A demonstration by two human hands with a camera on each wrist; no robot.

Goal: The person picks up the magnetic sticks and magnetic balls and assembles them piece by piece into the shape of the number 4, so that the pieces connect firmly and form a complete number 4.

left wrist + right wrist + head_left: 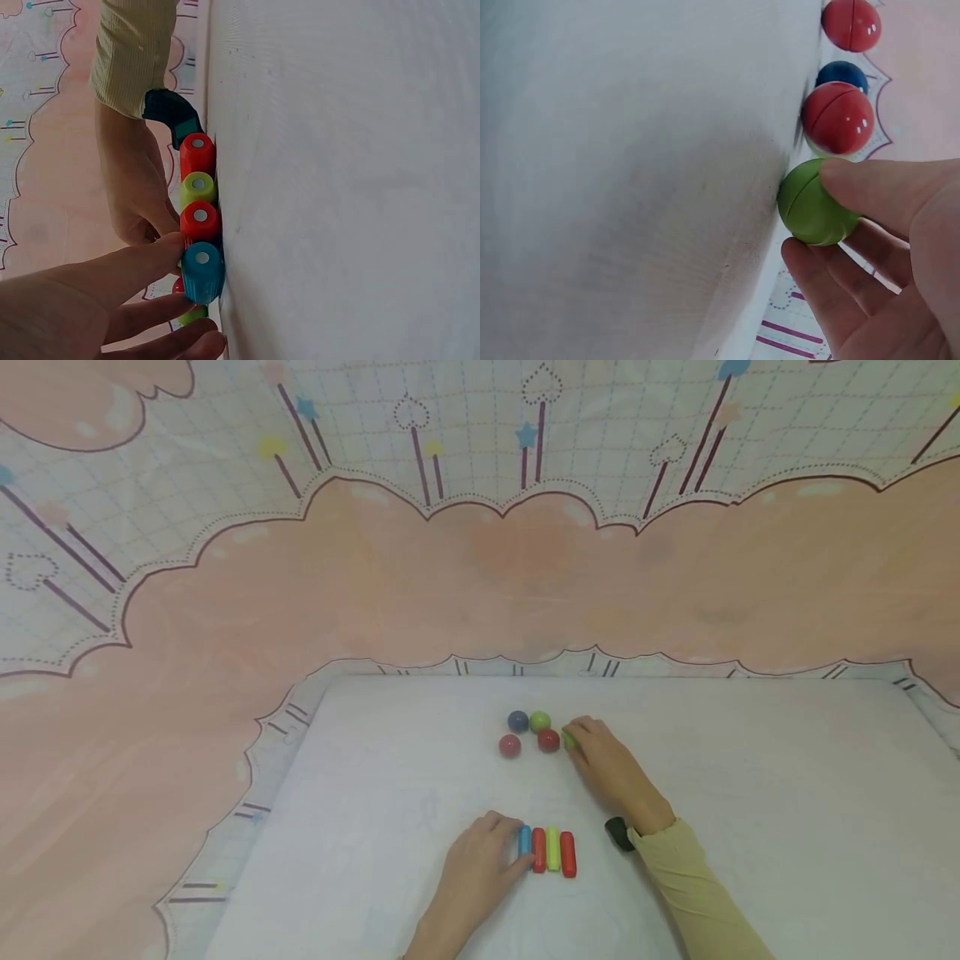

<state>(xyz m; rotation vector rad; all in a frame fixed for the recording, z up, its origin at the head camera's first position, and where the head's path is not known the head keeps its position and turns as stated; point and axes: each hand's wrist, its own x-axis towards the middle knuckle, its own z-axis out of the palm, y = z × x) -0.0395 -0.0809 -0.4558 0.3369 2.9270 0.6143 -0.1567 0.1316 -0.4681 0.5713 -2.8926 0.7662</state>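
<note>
My left hand (pixel 477 864) pinches the blue rod (pixel 202 274) at the left end of a row, between thumb and fingers; the thumb reaches the neighbouring red rod (pixel 539 850). A yellow-green rod (pixel 553 848) and another red rod (pixel 568 855) continue the row to the right. Each rod has a small silvery disc in the end facing the left wrist camera. Farther back, my right hand (pixel 606 766) holds a green ball (pixel 816 204) between thumb and fingers, low at the white surface. Just left of it lies a dark red ball (pixel 549 741).
Beside the dark red ball, a blue ball (pixel 518 721), another green ball (pixel 540 721) and a pinkish-red ball (pixel 510 746) form a loose group on the white table (pixel 360 810). A patterned cloth (pixel 480 577) lies beyond its far edge. A dark band (pixel 619 833) sits at the right wrist.
</note>
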